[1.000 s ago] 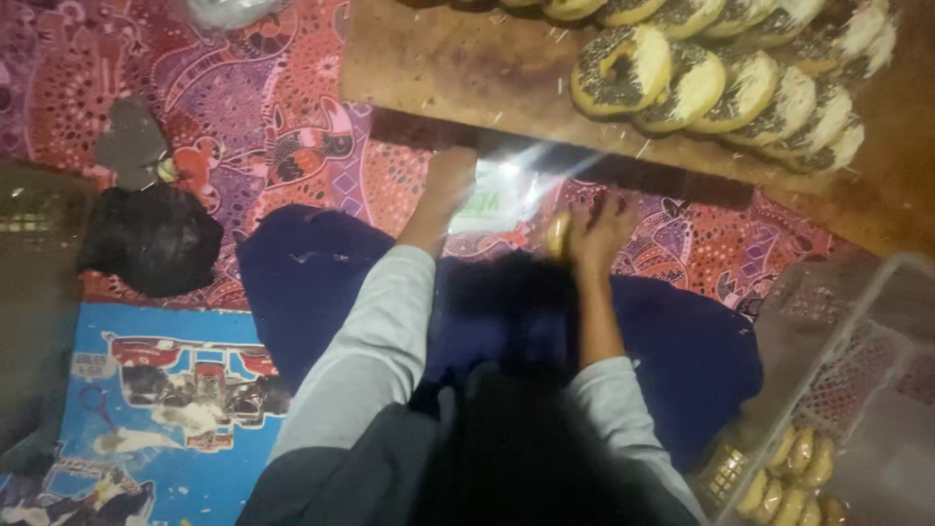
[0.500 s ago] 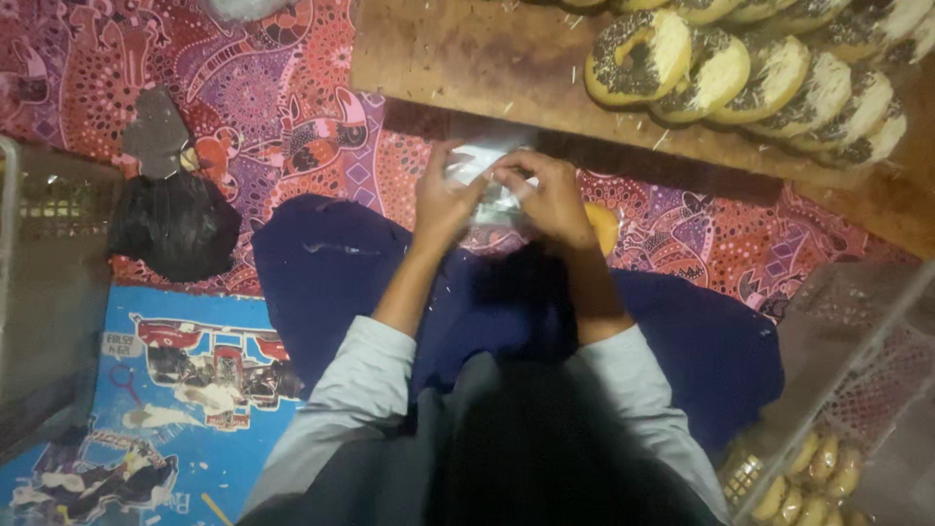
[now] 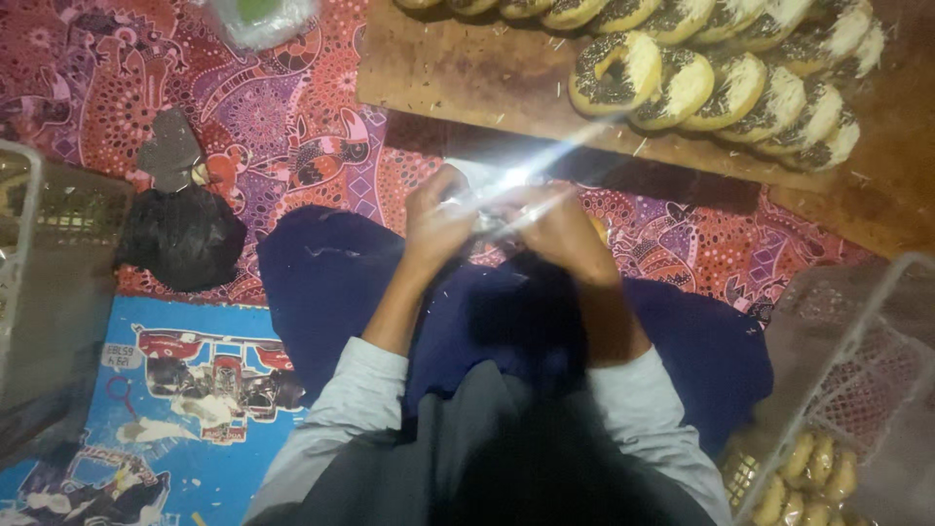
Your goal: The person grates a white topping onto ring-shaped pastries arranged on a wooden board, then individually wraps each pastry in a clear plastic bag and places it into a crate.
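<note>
We've got left hand (image 3: pixel 435 226) and right hand (image 3: pixel 557 232) both pinching a clear plastic wrapper (image 3: pixel 502 192) over the lap; topped donuts (image 3: pixel 721 83) remain unwrapped along the wooden board (image 3: pixel 467 83) far edge

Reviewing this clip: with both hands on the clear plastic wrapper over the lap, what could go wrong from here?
1. The clear wrapper is thin and glary between the left hand and right hand; it might tear or slip.
2. The doughnuts lean in a row on the wooden board just ahead; a forward reach could topple them.
3. Dim light makes small handling errors likelier.
</note>
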